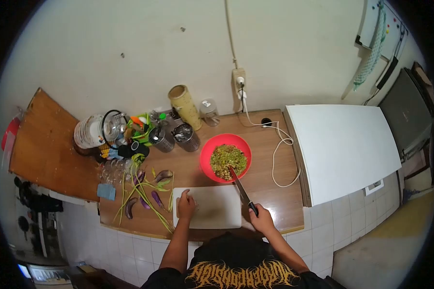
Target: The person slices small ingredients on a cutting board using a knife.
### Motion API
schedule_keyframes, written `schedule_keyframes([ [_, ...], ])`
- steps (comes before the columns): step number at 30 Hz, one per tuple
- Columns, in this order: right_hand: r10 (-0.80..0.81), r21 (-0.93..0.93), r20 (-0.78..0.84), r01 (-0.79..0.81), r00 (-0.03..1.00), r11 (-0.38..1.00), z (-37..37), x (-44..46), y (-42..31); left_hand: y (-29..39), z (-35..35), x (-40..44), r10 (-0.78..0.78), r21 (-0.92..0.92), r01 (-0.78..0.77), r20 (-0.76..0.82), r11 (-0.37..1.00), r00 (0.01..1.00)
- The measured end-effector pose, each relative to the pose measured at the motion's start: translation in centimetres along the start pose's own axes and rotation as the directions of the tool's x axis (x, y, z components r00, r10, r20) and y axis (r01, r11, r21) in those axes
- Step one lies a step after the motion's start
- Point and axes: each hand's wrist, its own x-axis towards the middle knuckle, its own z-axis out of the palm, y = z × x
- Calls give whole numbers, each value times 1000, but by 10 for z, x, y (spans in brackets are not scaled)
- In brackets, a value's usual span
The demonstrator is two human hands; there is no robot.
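Observation:
My right hand (261, 219) is closed round the black handle of a kitchen knife (244, 195). The blade points up and left, its tip over the chopped greens (227, 161) in a red bowl (206, 168). A white cutting board (217, 208) lies in front of me, below the bowl. At the board's left side is my left hand (186, 206), fingers loosely bent and partly apart, with nothing visible in them. Left of it lie several purple eggplants (130, 208) and long green stalks (152, 208) on the wooden table (270, 192).
Behind the vegetables stand stacked plates (88, 132), metal utensil holders (187, 138), a bamboo tube (184, 106) and a clear jar (209, 111). A blue sponge (106, 191) sits at the left edge. A white cable (275, 164) runs along the right, beside a large white surface (342, 149).

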Motion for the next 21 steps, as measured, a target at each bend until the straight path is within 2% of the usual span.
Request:
schedule_keyframes([
  [1,-29,-16,-52,28,998,999,5,-3,0,-20,-2,-9,-14,-3,14,-11,1000,1000],
  [3,-37,-15,-35,36,999,999,12,-7,-5,-45,-7,-26,148,180,-142,-20,973,989],
  [4,-70,-3,-22,70,997,998,15,-9,-8,-52,-11,-32,126,173,-118,-39,978,991],
  [6,-110,-4,28,110,994,994,24,-12,-13,-60,-20,-48,71,152,-86,107,985,992],
  [7,-109,-17,46,110,993,994,29,-13,-14,-60,-23,-53,51,146,-65,103,987,993],
  [10,-62,-72,280,86,958,994,37,-19,-29,-67,-28,-58,118,139,-135,127,981,985],
  [11,-55,-84,280,82,958,993,44,-22,-27,-69,-28,-57,105,146,-126,145,981,984],
  [13,-121,-139,344,178,931,974,55,-27,-27,-73,-26,-54,96,135,-118,162,984,982],
  [14,-55,-176,396,134,917,975,59,-27,-28,-74,-24,-50,69,153,-101,200,983,977],
  [16,-2,-222,393,97,920,970,71,-31,-36,-78,-28,-40,42,156,-79,227,985,973],
  [18,91,-245,389,7,917,969,84,-33,-48,-84,-34,-33,276,75,-305,267,949,923],
  [19,109,-247,379,-13,919,969,94,-31,-48,-83,-40,-31,276,60,-299,251,952,928],
  [21,70,-267,346,27,936,963,113,-27,-56,-86,-45,-26,460,62,-519,383,852,801],
])
